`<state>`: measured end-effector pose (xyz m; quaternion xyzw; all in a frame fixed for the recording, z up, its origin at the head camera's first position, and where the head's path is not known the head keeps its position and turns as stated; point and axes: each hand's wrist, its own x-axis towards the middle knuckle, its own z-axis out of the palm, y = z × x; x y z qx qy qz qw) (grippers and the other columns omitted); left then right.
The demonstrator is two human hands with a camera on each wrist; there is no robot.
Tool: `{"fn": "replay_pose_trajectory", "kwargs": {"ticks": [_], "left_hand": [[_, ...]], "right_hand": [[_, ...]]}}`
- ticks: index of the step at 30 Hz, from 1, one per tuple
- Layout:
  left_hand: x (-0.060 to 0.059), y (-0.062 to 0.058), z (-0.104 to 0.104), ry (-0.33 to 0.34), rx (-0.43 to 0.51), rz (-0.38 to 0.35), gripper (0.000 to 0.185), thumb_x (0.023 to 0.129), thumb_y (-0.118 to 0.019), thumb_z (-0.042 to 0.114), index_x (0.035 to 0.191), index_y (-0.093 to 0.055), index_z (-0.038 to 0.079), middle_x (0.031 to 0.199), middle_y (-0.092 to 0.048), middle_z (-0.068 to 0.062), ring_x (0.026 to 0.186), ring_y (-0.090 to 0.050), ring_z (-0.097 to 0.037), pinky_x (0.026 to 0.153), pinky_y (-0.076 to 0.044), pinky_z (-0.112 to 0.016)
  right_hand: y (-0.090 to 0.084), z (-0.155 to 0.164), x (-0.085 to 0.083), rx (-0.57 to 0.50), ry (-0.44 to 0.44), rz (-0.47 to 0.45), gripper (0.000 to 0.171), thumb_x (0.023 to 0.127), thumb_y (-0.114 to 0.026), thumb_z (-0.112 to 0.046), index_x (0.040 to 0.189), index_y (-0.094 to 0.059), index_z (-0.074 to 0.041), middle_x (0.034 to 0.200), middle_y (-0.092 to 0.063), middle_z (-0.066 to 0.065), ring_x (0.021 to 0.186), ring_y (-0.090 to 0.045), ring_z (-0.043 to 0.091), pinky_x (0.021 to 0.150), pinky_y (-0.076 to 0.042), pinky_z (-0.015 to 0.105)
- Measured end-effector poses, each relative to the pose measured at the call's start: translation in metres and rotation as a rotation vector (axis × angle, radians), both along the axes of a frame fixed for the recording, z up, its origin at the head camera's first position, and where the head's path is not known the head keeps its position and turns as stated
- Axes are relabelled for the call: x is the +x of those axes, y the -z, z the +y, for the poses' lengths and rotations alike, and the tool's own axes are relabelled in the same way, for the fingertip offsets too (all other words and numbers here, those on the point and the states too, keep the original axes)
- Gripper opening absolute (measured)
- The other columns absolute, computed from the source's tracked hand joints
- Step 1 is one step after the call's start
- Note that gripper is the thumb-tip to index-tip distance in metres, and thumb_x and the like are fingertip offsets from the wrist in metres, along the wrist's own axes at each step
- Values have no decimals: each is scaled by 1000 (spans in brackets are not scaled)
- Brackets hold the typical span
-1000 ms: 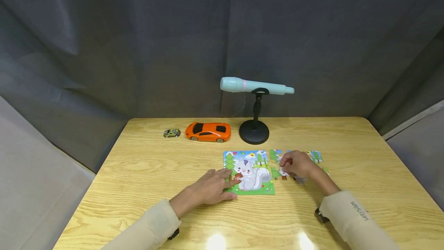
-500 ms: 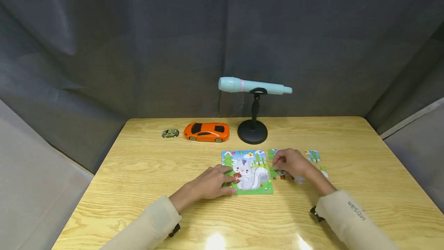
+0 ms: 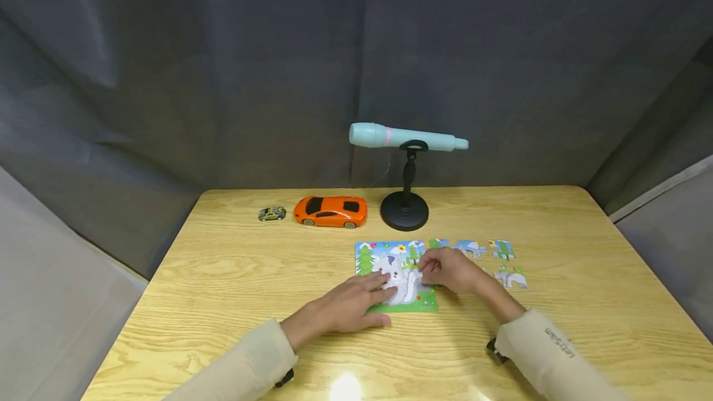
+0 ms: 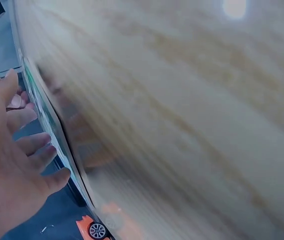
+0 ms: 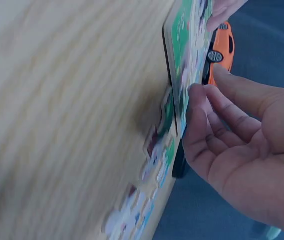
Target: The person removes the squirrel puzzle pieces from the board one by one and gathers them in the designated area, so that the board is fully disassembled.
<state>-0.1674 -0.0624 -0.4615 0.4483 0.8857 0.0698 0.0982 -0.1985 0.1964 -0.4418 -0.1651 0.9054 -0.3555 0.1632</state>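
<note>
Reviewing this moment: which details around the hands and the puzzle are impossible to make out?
- Head view: whether the right hand pinches a piece; its fingers hide the contact on the puzzle board.
- Head view: the picture under the left hand is covered.
- Right wrist view: the loose pieces are motion-blurred.
- Left wrist view: the board shows edge-on and blurred.
- Head view: the small toy car is too small for detail.

Bare table (image 3: 234, 277) lies open along the left and near edges. Toward the far edge, the orange car (image 3: 331, 211) and microphone stand (image 3: 405, 209) block passage; loose puzzle pieces (image 3: 504, 263) dot the right side.
</note>
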Motion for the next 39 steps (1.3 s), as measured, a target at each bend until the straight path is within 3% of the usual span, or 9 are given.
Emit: {"fn": "replay_pose_trajectory", "kwargs": {"ticks": [6, 12, 21, 39], "left_hand": [[6, 0, 3, 15, -55, -26, 62, 97, -36, 56, 147, -37, 20, 157, -25, -9, 146, -22, -26, 115, -26, -47], [7, -1, 3, 22, -81, -31, 62, 97, -35, 56, 147, -37, 19, 157, -24, -10, 146, -22, -25, 117, -25, -42], [8, -1, 3, 9, -58, -83, 63, 97, -35, 56, 147, -36, 18, 158, -21, -12, 147, -20, -25, 118, -24, -41], [7, -1, 4, 3, -66, -68, 64, 96, -37, 57, 147, -37, 19, 157, -23, -11, 146, -22, -25, 117, -25, -39]], "right_hand": [[4, -8, 2, 30, 6, -24, 20, 84, -70, -7, 102, -65, -1, 80, -63, 3, 71, -54, 11, 65, -45, 25], [7, -15, 4, 57, 12, -4, 17, 82, -72, -7, 97, -66, -2, 77, -61, 1, 69, -53, 10, 63, -44, 23], [6, -23, 9, 82, 50, -28, 19, 79, -74, -4, 95, -64, -1, 75, -59, 3, 68, -51, 12, 62, -44, 25], [7, -19, 5, 93, 32, 25, 10, 84, -65, 0, 92, -62, -7, 74, -56, 1, 67, -48, 12, 60, -40, 24]]}}
